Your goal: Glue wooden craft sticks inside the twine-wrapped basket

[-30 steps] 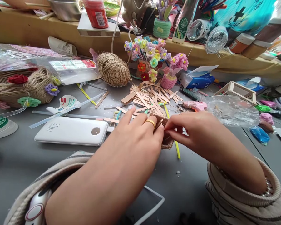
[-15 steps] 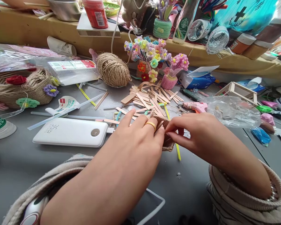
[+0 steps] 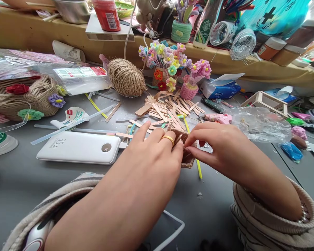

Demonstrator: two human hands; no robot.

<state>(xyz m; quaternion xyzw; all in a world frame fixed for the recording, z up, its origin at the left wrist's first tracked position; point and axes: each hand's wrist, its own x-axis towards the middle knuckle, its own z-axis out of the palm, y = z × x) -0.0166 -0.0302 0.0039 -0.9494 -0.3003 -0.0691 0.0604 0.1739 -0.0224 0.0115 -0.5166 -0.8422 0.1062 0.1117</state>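
A small brown box [image 3: 187,161] with twine along its edge is mostly covered by my hands. My left hand [image 3: 157,150], a gold ring on one finger, curls over its left side and grips it, with the fingertips hidden. Thumb and forefinger of my right hand [image 3: 209,141] are pinched together at the box's right rim; what lies between them is too small to make out. Behind the box lies a pile of wooden craft sticks [image 3: 159,111]. A yellow pipe cleaner [image 3: 199,169] runs out from under the box.
A white power bank [image 3: 80,148] lies left of my hands. Farther back are a ball of twine [image 3: 127,77], a pot of colourful flowers [image 3: 170,57] and a pink glue gun [image 3: 218,118]. Crumpled clear plastic [image 3: 261,123] sits at the right, and a white cable [image 3: 172,233] in front.
My right hand has shifted very slightly up and left, its pinch still at the box rim. The left hand and the box stay in place.
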